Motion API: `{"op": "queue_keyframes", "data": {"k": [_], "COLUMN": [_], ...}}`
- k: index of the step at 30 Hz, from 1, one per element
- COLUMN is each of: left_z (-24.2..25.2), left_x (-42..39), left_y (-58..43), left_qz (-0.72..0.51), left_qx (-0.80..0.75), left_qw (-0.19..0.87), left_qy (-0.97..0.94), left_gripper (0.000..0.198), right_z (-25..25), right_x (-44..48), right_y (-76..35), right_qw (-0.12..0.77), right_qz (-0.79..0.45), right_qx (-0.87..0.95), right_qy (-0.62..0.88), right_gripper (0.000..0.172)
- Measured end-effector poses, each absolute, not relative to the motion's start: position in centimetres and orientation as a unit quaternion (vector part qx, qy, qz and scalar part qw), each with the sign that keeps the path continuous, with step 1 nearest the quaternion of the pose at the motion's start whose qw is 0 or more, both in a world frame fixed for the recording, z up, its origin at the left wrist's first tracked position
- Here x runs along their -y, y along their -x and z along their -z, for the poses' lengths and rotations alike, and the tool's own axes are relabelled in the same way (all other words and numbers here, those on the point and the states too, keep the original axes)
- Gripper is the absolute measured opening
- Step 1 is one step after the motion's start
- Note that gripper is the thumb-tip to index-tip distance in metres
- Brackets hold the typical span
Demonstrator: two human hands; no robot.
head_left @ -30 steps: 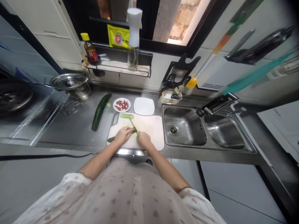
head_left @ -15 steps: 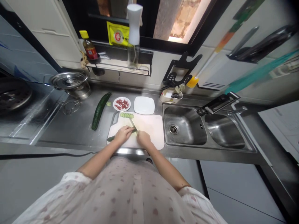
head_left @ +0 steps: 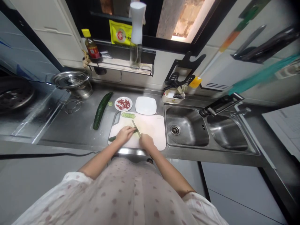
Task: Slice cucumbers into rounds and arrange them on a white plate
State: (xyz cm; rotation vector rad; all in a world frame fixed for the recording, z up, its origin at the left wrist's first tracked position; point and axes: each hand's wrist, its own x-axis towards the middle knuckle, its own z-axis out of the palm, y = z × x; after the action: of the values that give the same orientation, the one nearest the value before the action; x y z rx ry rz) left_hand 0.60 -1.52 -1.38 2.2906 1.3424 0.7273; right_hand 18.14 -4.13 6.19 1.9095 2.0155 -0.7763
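Note:
My left hand (head_left: 125, 134) presses a cut cucumber (head_left: 112, 138) down on the white cutting board (head_left: 157, 132); one end shows left of the hand, the other at its fingertips. My right hand (head_left: 146, 141) is closed round the handle of a knife (head_left: 136, 127), whose blade lies at the cucumber's right end. Several cucumber slices (head_left: 128, 115) overlap in a row at the board's top edge. Behind the board are a plate of chopped red pieces (head_left: 123, 104) and a white square plate (head_left: 145, 105). A whole cucumber (head_left: 102, 111) lies to the left.
A double sink (head_left: 187, 125) with a black faucet (head_left: 217, 106) adjoins the board on the right. A lidded steel pot (head_left: 79, 86) and a wire rack (head_left: 73, 106) stand at the left. A shelf (head_left: 117, 64) with bottles hangs behind.
The view has shifted slightly, moving the counter items a little to the right. My right hand and the knife have moved slightly right and down relative to the board.

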Motion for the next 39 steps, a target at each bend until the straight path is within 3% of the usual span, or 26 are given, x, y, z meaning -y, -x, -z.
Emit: {"op": "queue_keyframes", "data": {"k": [39], "left_z": [1.8], "left_x": [1.5], "left_y": [-0.8], "left_qz": [-0.277], "left_qx": [-0.47], "left_qw": [0.194], "left_qy": [-0.815], "left_gripper": [0.033], "right_z": [-5.6], "right_x": [3.1], "right_y": [-17.0], "right_qw": [0.083], "right_qz": [0.257], "right_qx": [-0.694], "right_qy": [-0.668], "right_gripper": [0.032]}}
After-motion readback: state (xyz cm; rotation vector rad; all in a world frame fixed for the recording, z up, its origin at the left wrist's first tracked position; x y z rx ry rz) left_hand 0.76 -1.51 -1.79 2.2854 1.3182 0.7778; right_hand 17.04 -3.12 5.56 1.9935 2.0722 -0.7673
